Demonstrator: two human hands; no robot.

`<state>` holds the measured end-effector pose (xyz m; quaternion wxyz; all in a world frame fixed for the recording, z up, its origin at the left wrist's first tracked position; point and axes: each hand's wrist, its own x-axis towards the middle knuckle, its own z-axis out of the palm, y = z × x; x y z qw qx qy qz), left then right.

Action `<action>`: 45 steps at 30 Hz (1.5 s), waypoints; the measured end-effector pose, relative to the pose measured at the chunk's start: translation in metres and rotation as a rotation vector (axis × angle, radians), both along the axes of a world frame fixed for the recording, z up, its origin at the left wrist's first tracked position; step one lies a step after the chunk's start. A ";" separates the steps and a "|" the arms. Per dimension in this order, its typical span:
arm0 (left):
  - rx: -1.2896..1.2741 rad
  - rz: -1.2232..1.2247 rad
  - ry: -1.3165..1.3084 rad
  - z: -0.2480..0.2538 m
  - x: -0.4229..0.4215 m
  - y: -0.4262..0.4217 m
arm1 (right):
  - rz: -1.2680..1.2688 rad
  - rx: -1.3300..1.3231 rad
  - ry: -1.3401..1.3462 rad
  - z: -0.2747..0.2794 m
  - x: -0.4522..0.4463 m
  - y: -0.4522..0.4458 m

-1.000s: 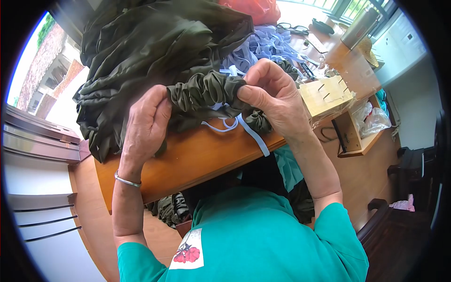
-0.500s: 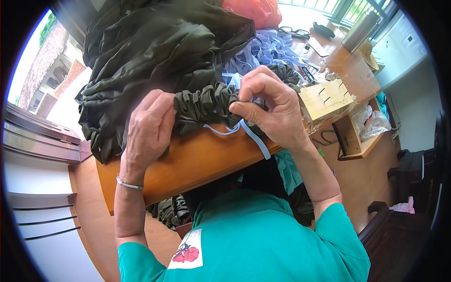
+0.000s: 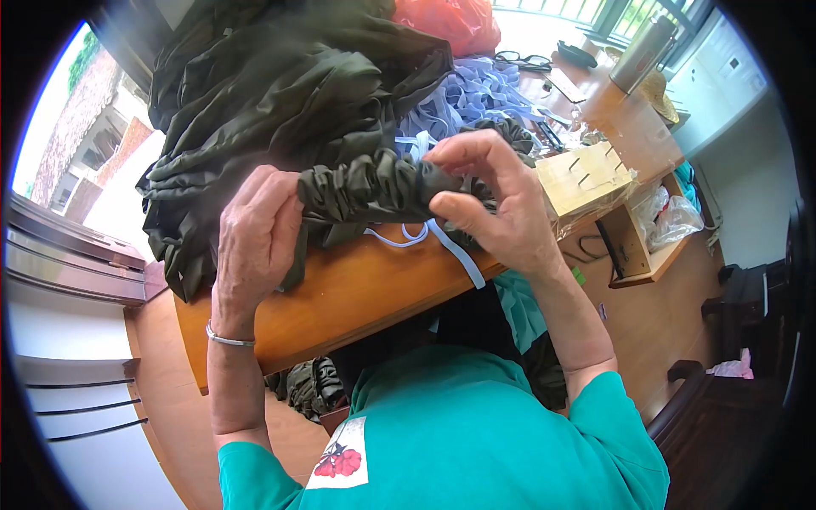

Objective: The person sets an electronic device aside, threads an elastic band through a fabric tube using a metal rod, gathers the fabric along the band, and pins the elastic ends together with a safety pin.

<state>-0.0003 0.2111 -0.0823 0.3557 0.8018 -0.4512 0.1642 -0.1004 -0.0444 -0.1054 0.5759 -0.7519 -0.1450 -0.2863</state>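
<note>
A dark olive gathered fabric band, bunched into tight ruffles, stretches between my two hands above the table's front edge. My left hand is closed round its left end, fingers pressed together. At the other end my right hand has thumb and forefinger spread apart, with fabric showing between them; its other fingers are partly hidden. A light blue elastic strip hangs below the band near my right hand and curls over the table edge. Behind the band lies a large heap of olive fabric.
The wooden table also bears a tangle of light blue strips, a red plastic bag, glasses and a metal flask. A wooden block with nails stands at right, above an open drawer.
My right thumb and forefinger have parted from their pinch on the band. My left hand has shifted slightly left, still gripping its end.
</note>
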 end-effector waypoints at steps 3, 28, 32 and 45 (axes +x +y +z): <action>0.034 -0.039 -0.070 -0.005 -0.001 -0.005 | -0.093 -0.154 -0.060 0.006 -0.002 0.008; 0.102 -0.081 0.407 0.001 -0.013 -0.003 | -0.110 0.014 -0.037 -0.005 0.015 0.008; 0.071 -0.048 0.367 0.001 0.001 0.012 | -0.145 0.304 -0.004 -0.013 0.016 -0.020; 0.047 -0.141 0.460 -0.008 -0.001 0.002 | -0.061 -0.390 -0.098 -0.002 0.008 0.005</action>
